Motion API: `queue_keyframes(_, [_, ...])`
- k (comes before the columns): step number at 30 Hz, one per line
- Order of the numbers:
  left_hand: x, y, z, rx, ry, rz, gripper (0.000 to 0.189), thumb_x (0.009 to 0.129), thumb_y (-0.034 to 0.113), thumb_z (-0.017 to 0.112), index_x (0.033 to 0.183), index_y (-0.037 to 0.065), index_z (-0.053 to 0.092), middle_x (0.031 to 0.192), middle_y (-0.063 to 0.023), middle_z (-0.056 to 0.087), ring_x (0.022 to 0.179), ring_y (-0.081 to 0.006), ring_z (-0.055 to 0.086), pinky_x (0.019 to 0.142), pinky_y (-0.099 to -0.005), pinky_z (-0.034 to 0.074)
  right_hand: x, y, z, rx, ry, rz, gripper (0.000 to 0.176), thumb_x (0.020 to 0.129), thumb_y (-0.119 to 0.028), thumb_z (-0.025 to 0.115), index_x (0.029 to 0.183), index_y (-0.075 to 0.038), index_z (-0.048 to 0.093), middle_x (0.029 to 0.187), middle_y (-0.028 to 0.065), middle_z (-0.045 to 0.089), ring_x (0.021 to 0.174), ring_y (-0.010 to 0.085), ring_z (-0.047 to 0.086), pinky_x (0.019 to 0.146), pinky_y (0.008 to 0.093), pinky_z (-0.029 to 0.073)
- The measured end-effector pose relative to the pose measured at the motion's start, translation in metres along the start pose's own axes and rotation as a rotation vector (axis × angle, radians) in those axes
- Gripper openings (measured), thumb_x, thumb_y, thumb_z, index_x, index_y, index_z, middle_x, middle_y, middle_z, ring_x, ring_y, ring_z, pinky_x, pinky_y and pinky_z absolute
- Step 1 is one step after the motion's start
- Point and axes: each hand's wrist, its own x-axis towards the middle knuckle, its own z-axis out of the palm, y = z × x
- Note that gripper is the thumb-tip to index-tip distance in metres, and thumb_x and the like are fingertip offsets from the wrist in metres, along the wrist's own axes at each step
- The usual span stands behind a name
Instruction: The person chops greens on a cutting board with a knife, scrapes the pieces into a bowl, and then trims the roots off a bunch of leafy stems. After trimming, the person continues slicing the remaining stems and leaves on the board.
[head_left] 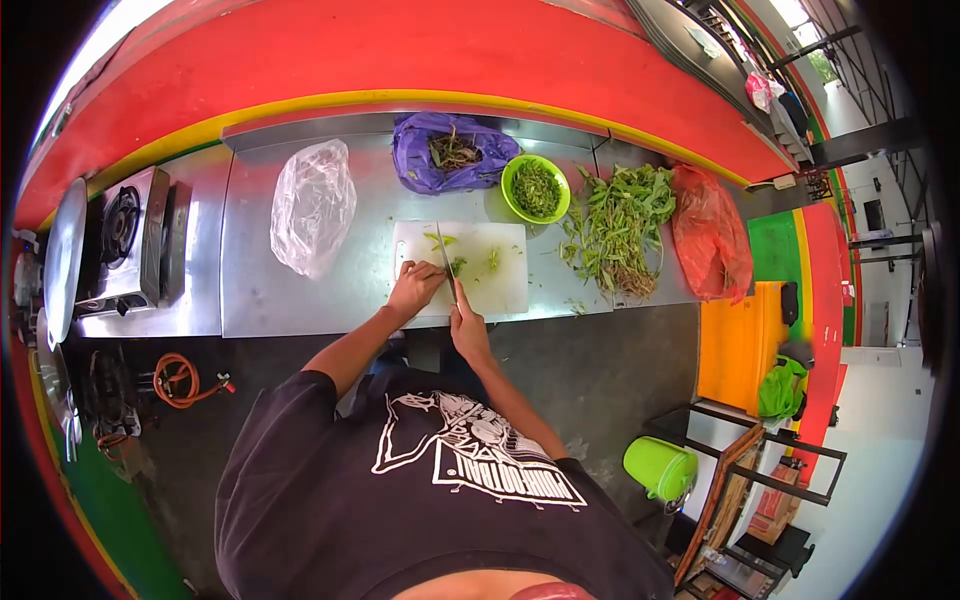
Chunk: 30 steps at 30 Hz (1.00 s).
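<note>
A white cutting board [505, 290] lies at the front of the steel counter, with chopped green bits [493, 260] scattered over it. In my right hand [467, 328] is the handle of a knife [446, 250], its blade pointing away from me across the board. My left hand [418, 288] is closed, fingers curled down on the board just left of the blade. Leafy greens [457, 265] show by its fingertips at the blade; what lies under the fingers is mostly hidden. Beyond the board's far right corner stands a lime-green bowl [564, 186] of chopped greens.
Uncut leafy stalks with roots [625, 225] are heaped on the right, beside a red plastic bag [710, 235]. A purple bag [410, 165] holding roots and stems sits behind the board. Left are a clear plastic bag [312, 208] and a gas stove [125, 235].
</note>
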Motion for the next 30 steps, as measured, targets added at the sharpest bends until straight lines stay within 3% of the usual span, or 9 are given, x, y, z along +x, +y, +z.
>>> queue_keyframes(6, [0.000, -0.001, 0.001, -0.025, 0.043, 0.012, 0.012, 0.085, 0.012, 0.068, 0.096, 0.011, 0.073, 0.104, 0.0021, 0.070, 0.098, -0.0147, 0.063, 0.089, -0.0380, 0.040, -0.002, 0.003, 0.001, -0.065, -0.056, 0.065, 0.067, 0.098, -0.010, 0.050, 0.158, -0.022, 0.022, 0.089, 0.0257, 0.069, 0.081, 0.0443, 0.068, 0.075, 0.0521, 0.054])
queue_keyframes(8, [0.001, -0.001, 0.000, -0.018, 0.029, 0.015, 0.013, 0.085, 0.011, 0.066, 0.096, 0.010, 0.072, 0.103, 0.0020, 0.070, 0.098, -0.0142, 0.062, 0.091, -0.0378, 0.041, -0.002, 0.004, 0.002, -0.077, 0.028, -0.058, 0.067, 0.098, -0.011, 0.050, 0.157, -0.023, 0.022, 0.085, 0.0247, 0.069, 0.077, 0.0435, 0.068, 0.071, 0.0528, 0.054])
queue_keyframes(10, [0.002, 0.001, -0.001, 0.003, 0.024, 0.020, 0.012, 0.084, 0.011, 0.066, 0.095, 0.011, 0.072, 0.102, 0.0025, 0.068, 0.099, -0.0145, 0.061, 0.091, -0.0378, 0.040, 0.002, 0.008, 0.008, -0.199, 0.001, -0.010, 0.065, 0.098, -0.014, 0.051, 0.157, -0.023, 0.024, 0.075, 0.0230, 0.066, 0.068, 0.0422, 0.066, 0.063, 0.0537, 0.052])
queue_keyframes(16, [0.003, 0.006, -0.008, 0.022, 0.002, -0.006, 0.014, 0.084, 0.012, 0.066, 0.097, 0.010, 0.073, 0.103, 0.0012, 0.064, 0.104, -0.0153, 0.060, 0.090, -0.0399, 0.039, 0.023, -0.001, 0.013, -0.250, 0.019, 0.018, 0.064, 0.098, -0.013, 0.051, 0.156, -0.025, 0.027, 0.078, 0.0262, 0.066, 0.070, 0.0454, 0.065, 0.064, 0.0552, 0.051])
queue_keyframes(21, [0.004, 0.002, -0.007, -0.047, -0.004, 0.019, 0.017, 0.083, 0.009, 0.064, 0.098, 0.010, 0.072, 0.099, -0.0007, 0.063, 0.104, -0.0176, 0.060, 0.092, -0.0392, 0.041, 0.014, 0.006, 0.008, -0.224, 0.079, -0.030, 0.065, 0.097, -0.011, 0.051, 0.156, -0.023, 0.026, 0.079, 0.0253, 0.066, 0.071, 0.0454, 0.065, 0.065, 0.0551, 0.051])
queue_keyframes(22, [0.003, 0.000, -0.005, -0.028, -0.033, 0.008, 0.018, 0.084, 0.007, 0.065, 0.100, 0.010, 0.071, 0.101, -0.0006, 0.064, 0.104, -0.0185, 0.061, 0.094, -0.0401, 0.042, 0.011, 0.007, 0.005, -0.225, 0.005, 0.067, 0.065, 0.098, -0.011, 0.050, 0.156, -0.023, 0.026, 0.078, 0.0253, 0.065, 0.070, 0.0450, 0.064, 0.065, 0.0550, 0.050])
queue_keyframes(27, [-0.001, -0.005, -0.001, -0.040, 0.001, 0.022, 0.018, 0.084, 0.008, 0.065, 0.101, 0.010, 0.071, 0.106, -0.0009, 0.066, 0.104, -0.0174, 0.062, 0.095, -0.0388, 0.041, -0.002, 0.007, -0.009, -0.100, 0.034, 0.156, 0.062, 0.100, -0.013, 0.050, 0.156, -0.023, 0.026, 0.075, 0.0245, 0.065, 0.070, 0.0452, 0.064, 0.066, 0.0526, 0.051])
queue_keyframes(30, [-0.002, -0.004, -0.001, 0.012, 0.022, 0.044, 0.018, 0.085, 0.010, 0.066, 0.103, 0.010, 0.071, 0.108, -0.0003, 0.067, 0.105, -0.0156, 0.062, 0.093, -0.0378, 0.040, -0.012, 0.006, -0.015, -0.026, 0.004, 0.106, 0.060, 0.100, -0.015, 0.050, 0.155, -0.025, 0.029, 0.081, 0.0261, 0.066, 0.076, 0.0469, 0.065, 0.071, 0.0522, 0.051])
